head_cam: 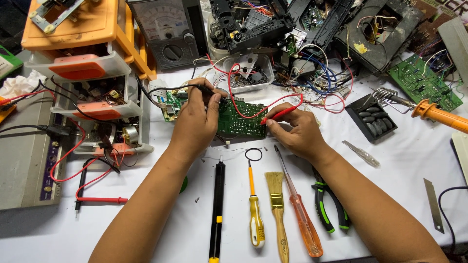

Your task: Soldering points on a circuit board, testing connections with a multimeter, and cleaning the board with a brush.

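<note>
Probing a green circuit board (240,121) that lies flat on the white-covered bench (404,160), just below the analogue meter (168,30) and between the orange parts drawers (92,63) and a black tray of dark oval pieces (371,118); the board sits at the centre of the view, partly covered by the left hand (196,119), whose fingers are curled narrowly round a black probe (207,90) pressed toward the board's upper left edge; the right hand (296,132) pinches a red probe (277,115) pen-fashion, its tip touching the board's right edge. Good practice, judged from this pose: rest both wrists on the bench for steadiness; keep each tip on one solder point only, so neighbouring tracks are not bridged; hold the red lead (243,92) clear of the components it loops over. Idle tools lie in a row nearer the worker: black desoldering pump (217,209), yellow-handled loop tool (254,214), brush (278,214), orange screwdriver (302,214), green-handled pliers (325,204); an orange soldering iron (438,116) rests well apart at right.
</note>
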